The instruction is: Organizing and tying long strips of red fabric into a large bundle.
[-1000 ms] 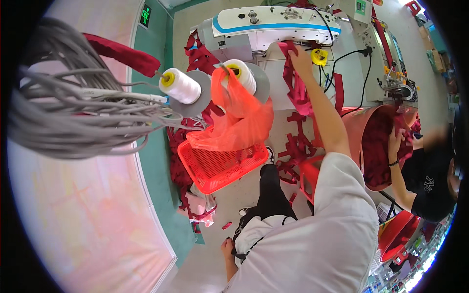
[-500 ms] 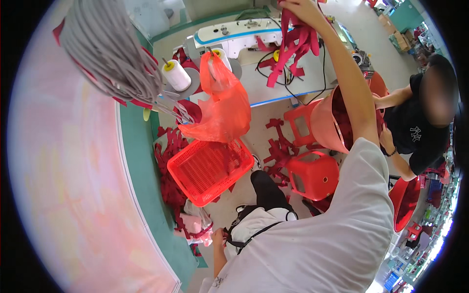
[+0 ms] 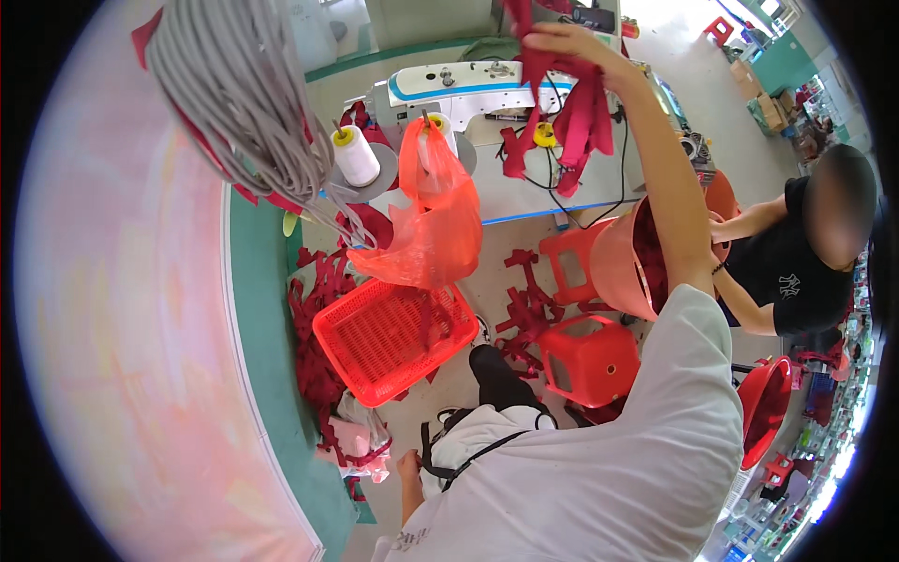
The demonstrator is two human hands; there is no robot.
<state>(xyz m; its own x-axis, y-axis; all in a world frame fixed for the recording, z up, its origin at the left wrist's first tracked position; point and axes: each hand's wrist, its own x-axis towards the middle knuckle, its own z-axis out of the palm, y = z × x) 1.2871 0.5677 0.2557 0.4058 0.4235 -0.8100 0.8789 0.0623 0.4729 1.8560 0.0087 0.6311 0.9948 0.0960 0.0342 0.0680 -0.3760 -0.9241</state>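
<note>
My right hand (image 3: 571,45) is raised over the sewing machine table, closed on a bunch of dark red fabric strips (image 3: 585,117). The strips hang down in front of the white sewing machine (image 3: 468,82) with a blue line, and some rise above the hand. Down by my waist, beside the black strap of a bag (image 3: 459,459), is my left hand (image 3: 409,465). It is small in the picture and its fingers are mostly hidden.
A red plastic bag (image 3: 435,225) hangs by white thread cones (image 3: 356,157), above a red basket (image 3: 393,342). Red stools (image 3: 599,361) and fabric scraps (image 3: 524,309) are on the floor. At right, a person in black (image 3: 782,258) reaches into a pinkish bucket (image 3: 618,262).
My right hand has moved slightly right and down with the strips, which now hang further right. My left hand has shifted a little away from the bag. The view has moved slightly.
</note>
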